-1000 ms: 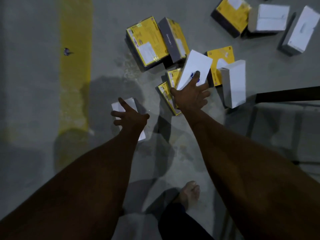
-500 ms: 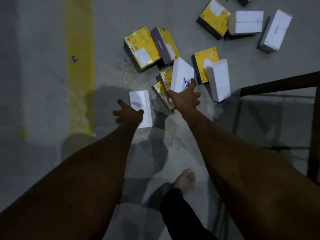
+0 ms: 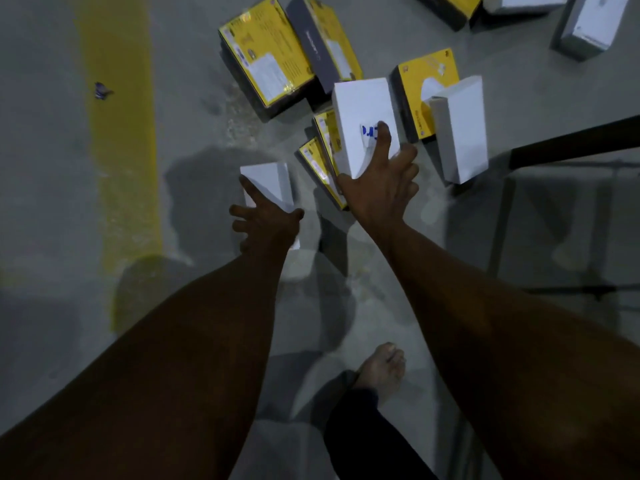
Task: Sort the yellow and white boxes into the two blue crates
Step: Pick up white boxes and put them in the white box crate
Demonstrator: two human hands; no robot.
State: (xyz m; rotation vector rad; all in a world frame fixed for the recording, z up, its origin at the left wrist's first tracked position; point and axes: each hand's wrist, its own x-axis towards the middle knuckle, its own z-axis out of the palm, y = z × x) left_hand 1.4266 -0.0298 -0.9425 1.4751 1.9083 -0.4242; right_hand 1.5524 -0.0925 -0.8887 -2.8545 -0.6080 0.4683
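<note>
The right hand (image 3: 381,192), fingers spread wide, clamps a smooth white cardboard box (image 3: 360,112) marked in blue, one digit pressed flat on its face. At its 8 o'clock the left hand (image 3: 266,223) grips a smaller plain white box (image 3: 268,180) between thumb and splayed fingers. Glossy yellow boxes (image 3: 266,53) lie at 11 o'clock on the rough grey concrete floor (image 3: 52,202), with a worn yellow stripe (image 3: 121,133) at 9 o'clock.

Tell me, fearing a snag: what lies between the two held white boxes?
Head view: two small yellow boxes stand between the white box in the left hand and the one in the right hand.
</note>
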